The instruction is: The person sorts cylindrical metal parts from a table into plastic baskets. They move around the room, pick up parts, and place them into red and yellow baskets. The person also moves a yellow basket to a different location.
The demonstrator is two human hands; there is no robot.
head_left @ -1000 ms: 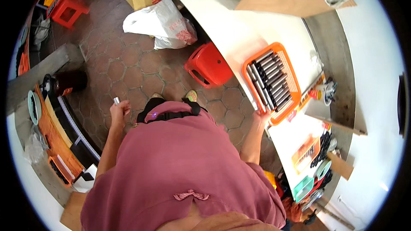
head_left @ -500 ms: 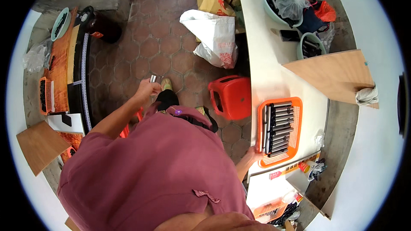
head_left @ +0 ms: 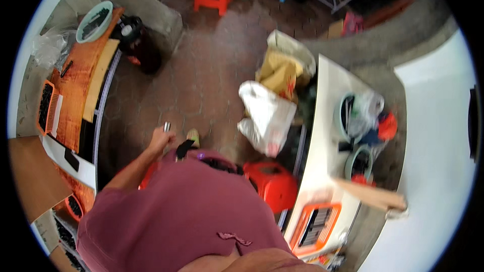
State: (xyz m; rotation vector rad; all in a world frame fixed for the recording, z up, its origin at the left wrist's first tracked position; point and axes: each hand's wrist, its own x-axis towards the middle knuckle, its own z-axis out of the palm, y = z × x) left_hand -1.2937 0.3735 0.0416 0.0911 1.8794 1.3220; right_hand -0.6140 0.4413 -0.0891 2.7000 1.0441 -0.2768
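My left hand (head_left: 159,140) is closed around a short shiny metal tube (head_left: 167,127), whose end pokes out past the fingers. It hangs out in front of my left side, above the floor. My right hand is out of sight behind my shirt at the lower right. On the white table to my right lies an orange plastic basket (head_left: 299,227), and a row of dark and silver tubes (head_left: 316,226) fills it.
A red stool (head_left: 275,186) stands beside the right table. White (head_left: 267,121) and yellow sacks lie farther off. Pale green bowls (head_left: 359,163) and a wooden board (head_left: 370,195) are at the right. At my left, a wooden bench (head_left: 75,100) carries an orange basket (head_left: 46,108) and a phone (head_left: 71,159).
The view has swung up and ahead, so more far floor and stools show. My right hand, earlier at the orange basket's edge, has gone out of sight. My left hand keeps the tube.
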